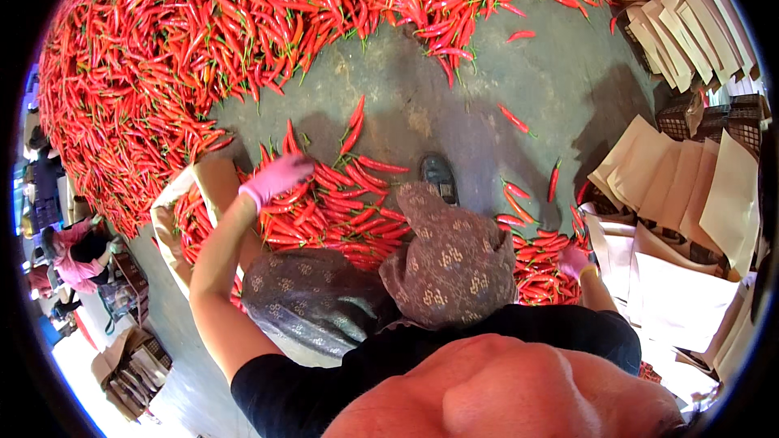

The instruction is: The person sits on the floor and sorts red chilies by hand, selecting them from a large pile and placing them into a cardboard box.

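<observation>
My left hand (280, 178), in a pink glove, is over a heap of red chili peppers (341, 223) with green stems. Its fingers are blurred together, so their grip cannot be read. Beside that forearm stands a container lined with brown paper (213, 186), with chilies inside. On the other side of me, my right hand (574, 262), also gloved in pink, touches a second chili pile (540, 276); its fingertips are hidden. Patterned dark cloth (458, 264) covers my legs between the two heaps, and one dark shoe (438, 177) shows on the floor.
A huge mound of red chilies (203, 40) fills the far side and left. Stray chilies (514, 119) lie on the grey concrete floor (389, 81). Crates lined with brown paper (669, 178) stand close on my right. At far left another person (77, 251) sits near crates.
</observation>
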`<state>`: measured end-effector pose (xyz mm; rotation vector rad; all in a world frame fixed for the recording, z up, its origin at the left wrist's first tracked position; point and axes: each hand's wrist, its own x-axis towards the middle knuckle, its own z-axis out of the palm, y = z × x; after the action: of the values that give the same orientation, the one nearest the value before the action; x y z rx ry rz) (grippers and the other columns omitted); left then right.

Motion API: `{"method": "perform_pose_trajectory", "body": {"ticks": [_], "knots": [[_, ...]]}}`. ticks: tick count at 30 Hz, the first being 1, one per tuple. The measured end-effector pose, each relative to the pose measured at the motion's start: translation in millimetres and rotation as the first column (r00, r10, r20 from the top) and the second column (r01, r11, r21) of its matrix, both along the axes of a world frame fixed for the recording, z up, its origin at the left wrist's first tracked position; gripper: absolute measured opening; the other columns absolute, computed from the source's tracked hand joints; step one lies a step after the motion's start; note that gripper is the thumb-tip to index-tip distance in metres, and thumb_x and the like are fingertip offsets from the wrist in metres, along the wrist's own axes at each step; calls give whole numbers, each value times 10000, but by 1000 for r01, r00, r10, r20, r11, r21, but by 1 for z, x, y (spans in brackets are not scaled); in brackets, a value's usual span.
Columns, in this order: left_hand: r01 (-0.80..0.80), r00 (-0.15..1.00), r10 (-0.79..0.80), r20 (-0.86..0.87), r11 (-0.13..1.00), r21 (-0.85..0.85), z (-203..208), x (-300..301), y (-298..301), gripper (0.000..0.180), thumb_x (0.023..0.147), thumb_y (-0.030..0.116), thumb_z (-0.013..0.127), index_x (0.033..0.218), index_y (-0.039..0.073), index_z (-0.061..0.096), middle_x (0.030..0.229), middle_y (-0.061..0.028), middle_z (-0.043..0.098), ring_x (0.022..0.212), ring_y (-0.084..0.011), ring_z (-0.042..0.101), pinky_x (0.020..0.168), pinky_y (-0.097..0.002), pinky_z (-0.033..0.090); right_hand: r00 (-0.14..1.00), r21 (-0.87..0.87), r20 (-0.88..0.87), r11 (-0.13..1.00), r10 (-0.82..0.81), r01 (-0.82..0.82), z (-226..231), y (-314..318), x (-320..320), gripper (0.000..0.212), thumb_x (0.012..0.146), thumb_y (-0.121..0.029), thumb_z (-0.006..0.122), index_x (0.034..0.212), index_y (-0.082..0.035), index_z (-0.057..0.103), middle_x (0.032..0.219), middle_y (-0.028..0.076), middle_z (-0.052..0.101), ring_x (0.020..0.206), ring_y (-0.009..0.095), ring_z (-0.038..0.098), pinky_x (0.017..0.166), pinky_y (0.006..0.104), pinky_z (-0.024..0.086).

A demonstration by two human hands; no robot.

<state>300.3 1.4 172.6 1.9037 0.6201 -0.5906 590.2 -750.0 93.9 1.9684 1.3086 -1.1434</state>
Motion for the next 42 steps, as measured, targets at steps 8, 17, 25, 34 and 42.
{"method": "perform_pose_trajectory", "body": {"ticks": [8, 17, 25, 34, 42], "knots": [[-587, 649, -72, 757, 586, 559, 76, 345, 145, 545, 868, 404, 636, 1209, -20, 601, 1152, -213, 639, 1107, -322, 605, 956, -390, 456, 678, 609, -600, 307, -425, 731, -27, 447, 256, 342, 1006, -136, 461, 1312, -2, 534, 1193, 64, 654, 1103, 130, 582, 956, 295, 467], [-498, 808, 430, 402, 864, 76, 82, 455, 172, 969, 743, 538, 777, 1445, 97, 275, 1359, -124, 502, 1136, -266, 571, 853, -495, 523, 96, 141, -988, -459, -119, 877, 82, 737, 326, 785, 780, -388, 740, 1422, -81, 409, 1358, 116, 482, 1253, 317, 455, 900, 490, 481], [-650, 623, 620, 477, 750, -126, 43, 459, 143, 936, 787, 443, 764, 1463, 38, 258, 1400, -143, 453, 1216, -281, 526, 868, -494, 521, 19, 18, -1000, -233, 5, 972, 74, 748, 315, 1103, 760, -228, 780, 1551, -153, 16, 1484, 129, 344, 1330, 363, 392, 852, 559, 492], [-503, 432, 821, 374, 563, -655, -30, 382, 8, 611, 854, 91, 683, 1367, 36, 354, 1078, -68, 607, 827, -153, 612, 618, -310, 521, -184, -193, -980, -142, 75, 971, 21, 668, 218, 360, 914, -21, 558, 1264, -1, 476, 1112, 119, 648, 955, 228, 656, 849, 370, 544], [-613, 679, 724, -120, 470, -635, -111, 204, -36, 616, 872, 309, 722, 1395, 121, 455, 1155, 1, 579, 962, -138, 577, 795, -343, 531, -30, -222, -818, 267, -574, 938, -29, 594, 174, 458, 836, -140, 727, 1243, -96, 521, 1167, 17, 614, 1096, 200, 593, 842, 468, 538]]}}
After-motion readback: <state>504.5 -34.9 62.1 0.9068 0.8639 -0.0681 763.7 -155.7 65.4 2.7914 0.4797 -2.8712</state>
